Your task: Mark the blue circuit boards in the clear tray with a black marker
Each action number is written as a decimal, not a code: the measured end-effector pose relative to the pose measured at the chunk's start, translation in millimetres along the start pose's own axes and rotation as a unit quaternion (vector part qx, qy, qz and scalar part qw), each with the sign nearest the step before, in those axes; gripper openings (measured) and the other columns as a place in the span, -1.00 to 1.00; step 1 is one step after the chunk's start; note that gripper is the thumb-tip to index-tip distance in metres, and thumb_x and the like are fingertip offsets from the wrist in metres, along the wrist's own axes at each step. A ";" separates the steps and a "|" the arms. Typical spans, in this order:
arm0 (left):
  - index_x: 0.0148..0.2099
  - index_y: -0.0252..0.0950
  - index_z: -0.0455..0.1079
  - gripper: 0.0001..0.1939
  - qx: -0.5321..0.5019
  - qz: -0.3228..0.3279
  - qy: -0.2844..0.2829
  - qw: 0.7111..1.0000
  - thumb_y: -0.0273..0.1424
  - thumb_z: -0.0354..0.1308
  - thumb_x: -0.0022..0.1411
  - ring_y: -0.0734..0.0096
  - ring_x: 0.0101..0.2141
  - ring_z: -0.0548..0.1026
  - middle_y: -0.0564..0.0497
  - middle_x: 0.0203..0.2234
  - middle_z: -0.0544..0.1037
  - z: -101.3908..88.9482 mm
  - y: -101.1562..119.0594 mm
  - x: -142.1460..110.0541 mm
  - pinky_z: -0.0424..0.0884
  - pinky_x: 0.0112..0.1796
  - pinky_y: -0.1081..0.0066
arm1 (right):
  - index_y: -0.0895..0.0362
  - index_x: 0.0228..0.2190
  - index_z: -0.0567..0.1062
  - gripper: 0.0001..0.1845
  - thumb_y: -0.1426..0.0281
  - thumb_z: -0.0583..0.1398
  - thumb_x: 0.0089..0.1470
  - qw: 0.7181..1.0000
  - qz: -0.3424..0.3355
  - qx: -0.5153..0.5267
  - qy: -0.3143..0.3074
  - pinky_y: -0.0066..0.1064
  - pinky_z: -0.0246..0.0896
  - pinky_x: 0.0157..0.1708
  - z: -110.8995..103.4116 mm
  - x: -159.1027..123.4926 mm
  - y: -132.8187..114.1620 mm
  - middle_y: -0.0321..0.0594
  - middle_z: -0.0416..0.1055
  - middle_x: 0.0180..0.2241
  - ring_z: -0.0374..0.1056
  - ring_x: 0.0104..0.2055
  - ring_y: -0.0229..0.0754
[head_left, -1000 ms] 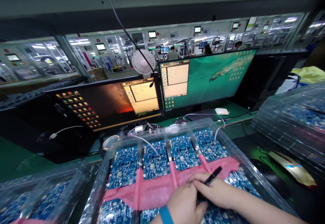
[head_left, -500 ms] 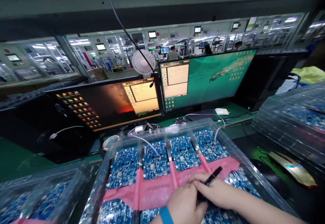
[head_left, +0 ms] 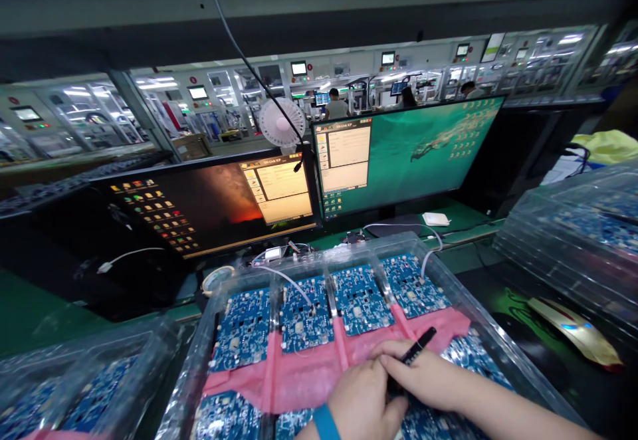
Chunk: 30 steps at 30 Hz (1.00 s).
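My right hand (head_left: 428, 379) is closed round a black pen (head_left: 417, 347), whose top sticks up to the right. My left hand (head_left: 361, 400), with a blue wristband, lies curled against the right one, its fingers resting on the pink sheet (head_left: 309, 373). Both hands sit over a clear plastic tray (head_left: 491, 340) holding several blue circuit boards (head_left: 302, 317) in compartments. The pink sheet runs across the tray's middle row. Thin white cables lead from two of the far boards towards the monitors.
Two monitors (head_left: 409, 151) stand behind the tray, a small white fan (head_left: 282, 123) between them. A stack of clear trays (head_left: 573, 240) with boards rises at right, beside a gold mouse (head_left: 573, 330). Another tray (head_left: 74, 387) lies at left. People work in the far background.
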<state>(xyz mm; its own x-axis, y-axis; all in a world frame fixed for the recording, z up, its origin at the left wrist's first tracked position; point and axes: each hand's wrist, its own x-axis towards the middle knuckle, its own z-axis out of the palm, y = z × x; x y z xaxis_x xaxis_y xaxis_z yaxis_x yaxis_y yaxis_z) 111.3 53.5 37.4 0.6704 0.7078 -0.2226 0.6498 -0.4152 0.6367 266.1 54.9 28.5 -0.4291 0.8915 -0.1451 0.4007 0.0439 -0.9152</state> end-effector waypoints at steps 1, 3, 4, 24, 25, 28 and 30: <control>-0.01 -0.30 0.21 -0.60 -0.001 0.000 0.001 1.000 -0.34 -0.01 0.06 0.19 -0.15 0.36 -0.07 -0.14 0.41 0.0 0.1 0.0 0.25 -0.11 0.29 | 0.12 -0.23 0.45 -0.71 0.38 -0.02 0.09 1.000 0.002 -0.001 -0.001 -0.45 0.13 -0.14 0.1 0.1 0.4 -0.28 0.38 -0.22 0.29 -0.21 -0.23; -0.01 -0.30 0.21 -0.60 -0.002 0.000 0.000 1.000 -0.34 -0.01 0.06 0.19 -0.15 0.36 -0.07 -0.14 0.41 -0.1 0.2 0.0 0.25 -0.11 0.29 | 0.12 -0.23 0.45 -0.70 0.37 -0.02 0.10 1.000 0.005 -0.001 -0.005 -0.45 0.13 -0.14 0.2 0.6 0.8 -0.28 0.38 -0.22 0.29 -0.21 -0.23; -0.01 -0.29 0.21 -0.60 -0.003 -0.001 -0.001 1.000 -0.34 -0.01 0.07 0.19 -0.15 0.35 -0.07 -0.13 0.41 -0.1 0.3 0.0 0.25 -0.11 0.29 | 0.12 -0.22 0.45 -0.70 0.37 -0.02 0.10 1.000 0.005 0.001 -0.006 -0.45 0.13 -0.13 0.1 0.8 0.9 -0.28 0.38 -0.21 0.29 -0.21 -0.23; 0.01 -0.29 0.20 -0.59 -0.001 -0.001 0.007 1.000 -0.32 -0.03 0.09 0.18 -0.15 0.35 -0.07 -0.13 0.40 0.2 1.1 -1.1 0.24 -0.10 0.28 | 0.13 -0.25 0.45 -0.71 0.36 -0.02 0.09 1.000 0.001 0.012 -0.010 -0.43 0.14 -0.12 -0.3 -0.3 -2.0 -0.26 0.39 -0.23 0.29 -0.22 -0.23; 0.01 -0.29 0.20 -0.59 -0.001 0.000 0.007 1.000 -0.32 -0.03 0.09 0.18 -0.15 0.35 -0.07 -0.13 0.40 0.7 1.0 -1.1 0.24 -0.10 0.28 | 0.12 -0.25 0.44 -0.71 0.37 -0.02 0.09 1.000 0.000 0.009 -0.008 -0.42 0.13 -0.11 -0.4 -0.4 -2.6 -0.26 0.38 -0.23 0.30 -0.22 -0.23; 0.02 -0.30 0.19 -0.58 -0.002 0.004 0.011 1.000 -0.32 -0.03 0.09 0.18 -0.14 0.35 -0.08 -0.12 0.39 1.1 1.2 -1.3 0.23 -0.10 0.28 | 0.12 -0.24 0.44 -0.71 0.37 -0.03 0.09 1.000 -0.003 0.003 -0.003 -0.41 0.11 -0.08 -0.3 -1.0 -4.1 -0.25 0.37 -0.21 0.29 -0.22 -0.23; 0.01 -0.29 0.20 -0.59 -0.002 0.007 0.013 1.000 -0.32 -0.03 0.09 0.19 -0.15 0.35 -0.07 -0.12 0.39 -0.2 2.1 -1.5 0.23 -0.10 0.28 | 0.12 -0.22 0.44 -0.70 0.35 -0.03 0.10 1.000 -0.006 0.003 -0.005 -0.39 0.11 -0.08 -0.8 -1.6 -4.8 -0.24 0.37 -0.21 0.28 -0.19 -0.22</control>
<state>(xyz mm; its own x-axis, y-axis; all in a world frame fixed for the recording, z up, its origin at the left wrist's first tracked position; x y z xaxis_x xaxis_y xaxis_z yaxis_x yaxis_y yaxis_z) 111.6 51.7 39.3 0.6702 0.7166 -0.1933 0.6386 -0.4241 0.6421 265.5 53.7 33.4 -0.4417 0.8866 -0.1372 0.3902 0.0521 -0.9193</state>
